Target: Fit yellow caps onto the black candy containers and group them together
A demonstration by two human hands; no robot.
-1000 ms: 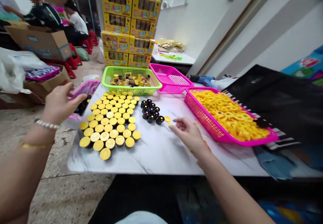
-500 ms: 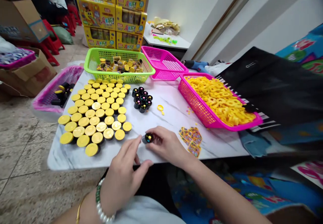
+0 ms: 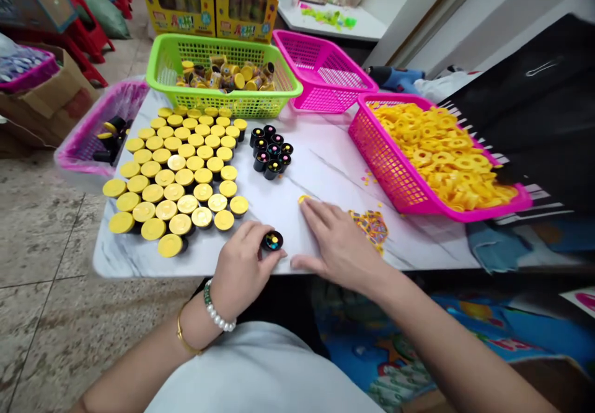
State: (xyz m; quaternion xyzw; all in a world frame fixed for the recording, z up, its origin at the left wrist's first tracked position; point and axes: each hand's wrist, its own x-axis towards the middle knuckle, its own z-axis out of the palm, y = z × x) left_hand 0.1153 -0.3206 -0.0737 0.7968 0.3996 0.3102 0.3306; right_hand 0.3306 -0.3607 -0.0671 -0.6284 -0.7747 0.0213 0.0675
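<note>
A small black cup (image 3: 272,241) with coloured bits inside stands near the table's front edge, and my left hand (image 3: 242,270) is closed round it. My right hand (image 3: 341,248) reaches over the table with its fingers stretched out. Its fingertips cover most of a yellow ring piece (image 3: 304,199); only a bit of that ring shows. Partly behind the right hand lie printed orange-and-purple cards (image 3: 373,228). Farther back is a cluster of open black cups (image 3: 273,150) holding coloured bits. Left of my hands stand many black cups with yellow lids (image 3: 170,192).
A pink basket of yellow ring pieces (image 3: 446,159) sits at the right. At the back are a green basket (image 3: 223,104) of small filled cups and another pink basket (image 3: 320,93). A pink tub (image 3: 77,146) stands left of the table, boxed sets (image 3: 209,4) behind.
The black cup has passed from my right hand to my left. My right hand has moved forward onto the yellow ring piece. The view has tilted down.
</note>
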